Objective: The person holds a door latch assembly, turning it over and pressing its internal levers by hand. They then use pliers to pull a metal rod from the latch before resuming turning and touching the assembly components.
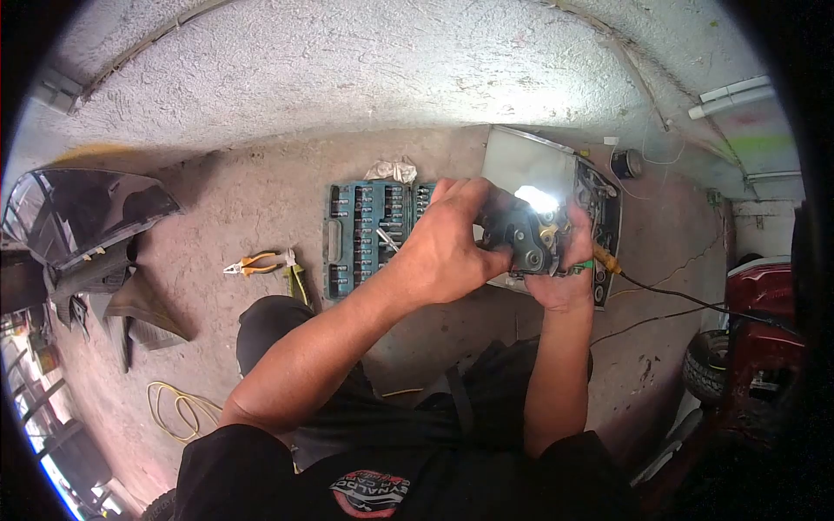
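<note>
Up in front of me, both hands hold a car door latch point(530, 250), a dark metal mechanism with round rivets and a brass-coloured piece. My left hand point(447, 239) grips its left side, thumb low against it and fingers curled over the top. From below and the right, my right hand point(569, 269) is closed around the other side, partly hidden by the latch. A small green strip point(584, 265) shows by the right palm. Bright glare just above the latch washes out detail. Behind the hands stands a pale box-like metal case point(530, 156) with parts along its right side.
A teal socket set case point(333, 260) lies open on the floor. Left of it are orange-handled pliers point(259, 262) and a yellow-green-handled tool point(300, 282). An orange handle point(605, 259) trails a black cable. Dark panels point(104, 208) lie left; a tyre point(705, 365) is at right.
</note>
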Demonstrator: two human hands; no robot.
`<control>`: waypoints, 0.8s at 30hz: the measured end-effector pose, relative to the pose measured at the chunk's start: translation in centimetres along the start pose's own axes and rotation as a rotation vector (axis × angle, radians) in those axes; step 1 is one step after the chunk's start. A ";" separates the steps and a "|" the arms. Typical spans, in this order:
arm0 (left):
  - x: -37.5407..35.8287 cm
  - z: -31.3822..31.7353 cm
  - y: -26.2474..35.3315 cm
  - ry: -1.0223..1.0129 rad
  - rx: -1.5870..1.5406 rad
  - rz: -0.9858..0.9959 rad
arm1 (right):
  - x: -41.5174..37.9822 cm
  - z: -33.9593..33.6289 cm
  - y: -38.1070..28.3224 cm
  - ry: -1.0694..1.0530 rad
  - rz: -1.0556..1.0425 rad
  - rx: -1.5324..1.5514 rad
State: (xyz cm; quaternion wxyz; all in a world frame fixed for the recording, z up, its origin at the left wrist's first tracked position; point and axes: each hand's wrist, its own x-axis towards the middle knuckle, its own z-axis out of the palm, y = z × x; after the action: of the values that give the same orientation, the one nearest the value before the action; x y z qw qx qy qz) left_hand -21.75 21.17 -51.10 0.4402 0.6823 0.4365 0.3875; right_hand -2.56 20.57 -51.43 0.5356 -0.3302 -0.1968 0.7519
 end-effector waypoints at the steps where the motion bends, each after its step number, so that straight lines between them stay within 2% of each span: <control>1: 0.0 0.0 0.1 -0.012 -0.010 -0.023 | 0.0 -0.5 0.1 -0.009 0.011 -0.024; 4: 0.1 0.4 -0.6 0.000 0.034 -0.070 | 0.1 -0.3 0.4 0.013 0.040 -0.128; 7: 0.3 0.4 -1.6 -0.015 0.018 -0.109 | 0.4 -0.7 0.2 -0.144 0.126 -0.126; 9: 0.5 0.1 -1.8 -0.044 -0.033 -0.125 | 0.4 -1.2 0.0 -0.176 0.184 -0.126; 14: 0.9 -0.3 -2.0 -0.119 -0.063 -0.172 | 0.4 -1.5 0.4 -0.022 0.222 -0.187; 17: 1.0 -0.3 -1.7 -0.152 -0.011 -0.153 | 0.1 -1.8 0.1 -0.052 0.254 -0.195; 20: 0.9 0.1 -1.8 -0.106 -0.071 -0.120 | -0.1 -1.7 -0.1 -0.042 0.211 -0.069; 23: 1.2 -0.5 -1.3 -0.180 -0.508 -0.307 | -0.3 0.8 -0.7 -0.068 0.130 -0.118; 24: 1.3 -0.6 -1.4 -0.142 -0.482 -0.298 | -0.3 0.6 -0.8 -0.068 0.108 -0.114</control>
State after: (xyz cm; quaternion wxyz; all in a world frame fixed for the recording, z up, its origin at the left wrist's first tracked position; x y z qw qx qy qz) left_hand -22.26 22.82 -52.02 0.6712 0.5118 0.3953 0.3623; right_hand -2.42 20.62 -50.41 0.4675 -0.3445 -0.2390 0.7782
